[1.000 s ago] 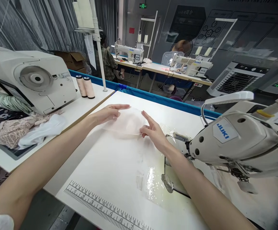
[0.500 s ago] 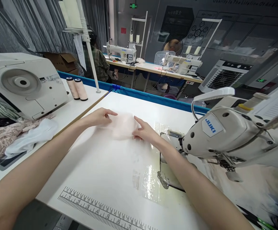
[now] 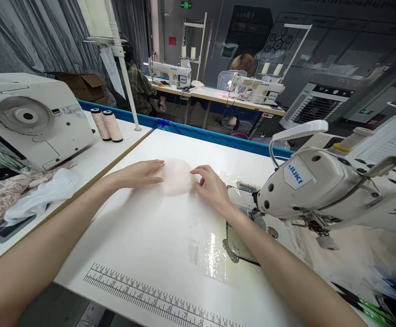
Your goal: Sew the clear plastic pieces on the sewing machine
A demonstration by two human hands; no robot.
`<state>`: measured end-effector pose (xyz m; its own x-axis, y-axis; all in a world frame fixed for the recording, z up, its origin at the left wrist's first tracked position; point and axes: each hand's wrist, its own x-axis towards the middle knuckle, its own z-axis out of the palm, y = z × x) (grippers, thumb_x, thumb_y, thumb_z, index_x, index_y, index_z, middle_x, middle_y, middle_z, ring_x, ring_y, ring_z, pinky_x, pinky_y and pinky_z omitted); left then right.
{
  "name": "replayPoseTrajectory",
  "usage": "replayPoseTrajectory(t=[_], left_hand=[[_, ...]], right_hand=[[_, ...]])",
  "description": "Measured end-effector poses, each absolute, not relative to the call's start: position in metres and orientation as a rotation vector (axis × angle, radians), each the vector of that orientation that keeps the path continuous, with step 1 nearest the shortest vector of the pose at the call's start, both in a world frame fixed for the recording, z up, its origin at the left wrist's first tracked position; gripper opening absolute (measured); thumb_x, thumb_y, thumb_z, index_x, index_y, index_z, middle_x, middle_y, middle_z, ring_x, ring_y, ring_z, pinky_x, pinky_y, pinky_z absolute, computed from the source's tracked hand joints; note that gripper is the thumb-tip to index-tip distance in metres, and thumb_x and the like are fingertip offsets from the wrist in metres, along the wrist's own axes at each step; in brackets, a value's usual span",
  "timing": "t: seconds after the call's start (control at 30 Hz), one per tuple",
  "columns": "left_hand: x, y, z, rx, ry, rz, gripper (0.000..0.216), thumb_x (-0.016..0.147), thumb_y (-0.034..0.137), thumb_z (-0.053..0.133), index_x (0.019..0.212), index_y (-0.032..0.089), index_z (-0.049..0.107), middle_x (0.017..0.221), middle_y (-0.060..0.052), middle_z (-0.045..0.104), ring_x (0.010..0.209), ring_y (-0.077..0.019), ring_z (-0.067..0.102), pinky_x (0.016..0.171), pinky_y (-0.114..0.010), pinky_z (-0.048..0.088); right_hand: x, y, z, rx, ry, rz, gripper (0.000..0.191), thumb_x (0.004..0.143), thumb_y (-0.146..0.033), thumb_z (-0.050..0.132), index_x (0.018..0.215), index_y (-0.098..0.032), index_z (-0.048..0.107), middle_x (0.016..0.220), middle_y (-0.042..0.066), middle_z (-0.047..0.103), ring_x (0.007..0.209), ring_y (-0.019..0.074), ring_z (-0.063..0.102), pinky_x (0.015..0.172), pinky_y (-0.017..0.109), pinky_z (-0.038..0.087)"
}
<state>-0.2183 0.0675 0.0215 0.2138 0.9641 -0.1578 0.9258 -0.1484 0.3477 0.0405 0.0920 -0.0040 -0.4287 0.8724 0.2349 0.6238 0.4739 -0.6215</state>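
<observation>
A small pale pink piece of fabric point(image 3: 178, 177) lies flat on the white sewing table point(image 3: 157, 236). My left hand point(image 3: 139, 174) rests on its left edge with fingers stretched out flat. My right hand point(image 3: 209, 185) touches its right edge, fingers loosely curved and apart. Neither hand grips the fabric. A white JUKI sewing machine point(image 3: 323, 186) stands just right of my right hand.
A second white machine point(image 3: 30, 118) stands on the left table beside two thread cones point(image 3: 107, 125), with lace and white cloth point(image 3: 30, 190) heaped in front of it. A printed ruler point(image 3: 157, 299) runs along the near edge. Other people sit at sewing stations point(image 3: 214, 91) behind.
The fabric piece has been pressed smaller and flatter between my hands, which have come closer together. The camera view has shifted slightly to the right.
</observation>
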Motion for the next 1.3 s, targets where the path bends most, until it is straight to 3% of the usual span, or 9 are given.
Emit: replayPoseTrajectory(t=[0.1,0.2,0.43,0.63,0.8,0.9,1.07,1.17,1.3], left_hand=[[-0.217,0.065,0.021,2.117,1.697,0.099,0.087,0.077,0.064,0.048,0.149,0.019,0.031,0.156,-0.004,0.029,0.142,-0.0268,0.032,0.115,-0.033,0.028],[-0.218,0.065,0.019,2.117,1.675,0.077,0.094,0.074,0.066,0.054,0.151,0.019,0.026,0.158,-0.005,0.023,0.145,-0.0278,0.025,0.118,-0.035,0.021],[-0.219,0.066,0.014,2.119,1.668,0.078,0.104,0.069,0.070,0.060,0.152,0.021,0.021,0.159,-0.007,0.018,0.147,-0.0296,0.018,0.119,-0.038,0.017],[-0.218,0.066,0.015,2.123,1.683,0.036,0.116,0.064,0.075,0.062,0.153,0.017,0.017,0.160,-0.008,0.010,0.148,-0.0316,0.006,0.120,-0.042,0.010],[-0.216,0.065,0.018,2.108,1.723,0.041,0.112,0.068,0.078,0.055,0.153,0.017,0.016,0.160,-0.008,0.010,0.148,-0.0338,0.007,0.120,-0.044,0.010],[-0.209,0.062,0.017,2.079,1.745,0.232,0.097,0.077,0.076,0.048,0.152,0.021,0.023,0.159,-0.006,0.019,0.146,-0.0323,0.018,0.119,-0.044,0.017],[-0.181,0.069,0.021,2.275,1.547,0.656,0.061,0.089,0.063,0.039,0.134,0.024,0.053,0.144,-0.003,0.049,0.137,-0.0255,0.039,0.114,-0.035,0.029],[-0.159,0.091,0.032,2.345,1.475,0.592,0.051,0.091,0.056,0.037,0.123,0.024,0.062,0.133,-0.004,0.059,0.128,-0.0257,0.047,0.109,-0.036,0.033],[-0.135,0.130,0.045,2.335,1.400,0.302,0.037,0.078,0.051,0.054,0.097,0.025,0.073,0.114,-0.004,0.069,0.111,-0.0270,0.057,0.100,-0.034,0.041]], right_hand=[[0.041,0.080,-0.007,-1.070,-2.165,0.549,0.038,0.077,-0.008,0.044,0.103,-0.023,0.066,0.111,0.005,0.061,0.104,0.0214,0.058,0.088,0.037,0.048],[0.041,0.073,-0.009,-0.882,-2.223,0.541,0.041,0.077,-0.005,0.046,0.106,-0.024,0.067,0.111,0.005,0.060,0.109,0.0203,0.055,0.093,0.037,0.046],[0.052,0.074,-0.016,-0.914,-2.359,0.433,0.036,0.076,0.001,0.043,0.075,-0.022,0.071,0.111,0.005,0.061,0.090,0.0173,0.060,0.088,0.039,0.047],[0.061,0.072,-0.013,-1.011,-2.373,0.300,0.046,0.080,0.003,0.040,0.105,-0.022,0.069,0.120,0.005,0.065,0.115,0.0219,0.055,0.097,0.043,0.043],[0.065,0.065,-0.016,-1.089,-2.400,0.208,0.043,0.086,-0.001,0.042,0.117,-0.021,0.065,0.123,0.006,0.066,0.115,0.0239,0.056,0.099,0.046,0.042],[0.070,0.065,-0.019,-1.119,-2.390,0.179,0.043,0.089,-0.002,0.041,0.122,-0.020,0.062,0.124,0.006,0.065,0.115,0.0227,0.056,0.097,0.044,0.044],[0.072,0.068,-0.019,-1.111,-2.433,0.161,0.039,0.090,-0.003,0.044,0.115,-0.024,0.066,0.124,0.004,0.066,0.116,0.0213,0.055,0.097,0.041,0.044],[0.071,0.068,-0.018,-1.110,-2.451,0.132,0.037,0.091,-0.004,0.045,0.113,-0.024,0.066,0.121,0.003,0.066,0.114,0.0209,0.056,0.095,0.040,0.044],[0.071,0.065,-0.023,-1.101,-2.461,0.057,0.037,0.091,-0.004,0.045,0.115,-0.024,0.065,0.121,0.005,0.065,0.113,0.0211,0.054,0.093,0.039,0.043]])
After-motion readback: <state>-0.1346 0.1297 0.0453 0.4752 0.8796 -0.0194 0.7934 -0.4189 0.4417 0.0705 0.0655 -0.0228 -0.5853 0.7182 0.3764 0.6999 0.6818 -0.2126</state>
